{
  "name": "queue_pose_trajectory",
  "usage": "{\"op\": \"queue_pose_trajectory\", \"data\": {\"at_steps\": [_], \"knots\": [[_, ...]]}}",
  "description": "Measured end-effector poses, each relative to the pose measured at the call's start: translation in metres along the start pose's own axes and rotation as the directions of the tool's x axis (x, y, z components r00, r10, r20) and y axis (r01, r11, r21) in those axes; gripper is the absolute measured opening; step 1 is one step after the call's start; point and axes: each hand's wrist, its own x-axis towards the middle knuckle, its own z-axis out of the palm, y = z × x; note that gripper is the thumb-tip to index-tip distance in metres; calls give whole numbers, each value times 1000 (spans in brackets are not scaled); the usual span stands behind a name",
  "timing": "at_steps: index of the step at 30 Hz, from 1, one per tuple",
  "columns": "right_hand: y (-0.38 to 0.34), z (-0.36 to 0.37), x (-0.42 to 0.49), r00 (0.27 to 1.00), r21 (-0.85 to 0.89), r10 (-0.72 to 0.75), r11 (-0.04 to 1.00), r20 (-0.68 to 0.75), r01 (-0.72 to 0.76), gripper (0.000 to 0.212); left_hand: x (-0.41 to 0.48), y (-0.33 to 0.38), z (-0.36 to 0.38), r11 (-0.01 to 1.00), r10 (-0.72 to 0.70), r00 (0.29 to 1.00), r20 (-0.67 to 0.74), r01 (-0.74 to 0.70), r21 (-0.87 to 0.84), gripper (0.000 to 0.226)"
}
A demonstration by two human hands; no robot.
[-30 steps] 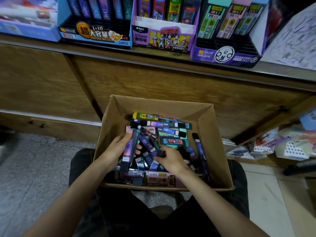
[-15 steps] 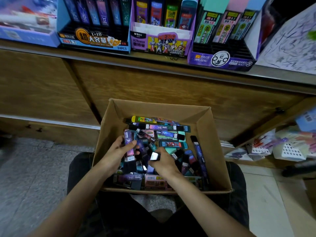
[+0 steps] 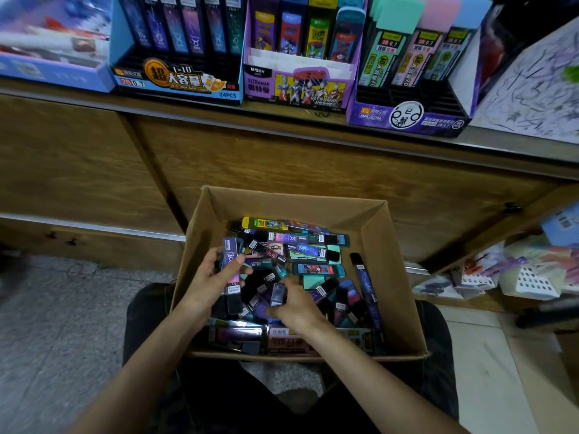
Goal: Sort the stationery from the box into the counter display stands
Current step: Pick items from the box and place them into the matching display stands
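A cardboard box rests on my lap, filled with several loose pencil-lead cases in purple, teal, black and yellow. My left hand grips a purple lead case upright at the box's left side, thumb across its front. My right hand pinches a second dark purple case in the middle of the pile, lifted a little. On the counter above stand three display stands: a blue one at the left, an Ultraman one in the middle and a purple one at the right.
A wooden counter front rises just behind the box. A scribbled paper sheet lies at the counter's right end. Packets and clutter fill a low shelf at the right. Grey floor shows to the left of my legs.
My left hand has raised the purple case more upright. My right hand has pulled a dark purple case up out of the pile. The view has tilted up toward the counter.
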Motion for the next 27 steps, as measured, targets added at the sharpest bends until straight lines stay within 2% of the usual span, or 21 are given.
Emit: {"op": "queue_pose_trajectory", "data": {"at_steps": [10,14,18,21,27], "knots": [[7,-6,-3,999,29,6,1000,36,-7,74,-2,1,3,1000,15,999,-39,-15,3,23],[5,-8,-1,998,5,-45,999,35,45,60,-2,2,6,998,37,999,-33,-35,43,25],[1,-25,-3,992,214,-112,969,-64,124,31,-3,7,10,998,50,999,-8,-50,47,26],[-15,-53,-11,979,347,-144,919,-147,187,27,-3,15,19,996,68,997,30,-70,63,23],[-68,-108,-41,921,383,-304,842,-242,379,10,-3,53,40,987,133,986,96,-140,74,25]]}}
